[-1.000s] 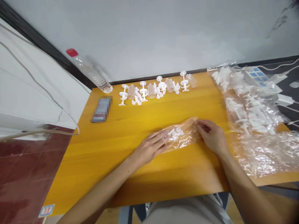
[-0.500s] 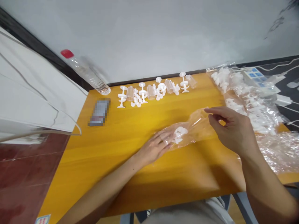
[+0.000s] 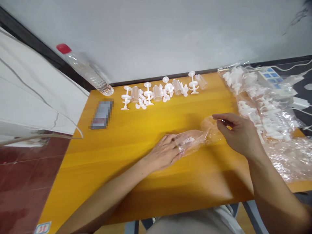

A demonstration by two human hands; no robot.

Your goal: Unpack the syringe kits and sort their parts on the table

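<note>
My left hand (image 3: 165, 150) reaches in from the lower left, palm down, with its fingers stretched out. The fingertips lie behind the film of a clear plastic bag (image 3: 209, 131), next to several small white plastic pieces (image 3: 188, 140) showing through it. Farther right, my right hand (image 3: 237, 133) pinches the far end of this bag between thumb and fingertips. Behind both hands, white plunger-like parts (image 3: 148, 93), clear plastic cylinders (image 3: 157, 93) and clusters of small white pieces (image 3: 166, 94) stand in a row on the wooden table (image 3: 117, 143).
A red-capped bottle (image 3: 89, 73) leans at the back left, behind a blurred phone (image 3: 101, 114). Clear bags of white parts (image 3: 274, 113) pile up at the right, with crumpled plastic film (image 3: 287, 159) in front. White cables (image 3: 287, 70) run behind them.
My left hand has shifted slightly right, farther along the bag, and the white pieces are more covered. My right hand keeps its pinch. The view has tilted slightly.
</note>
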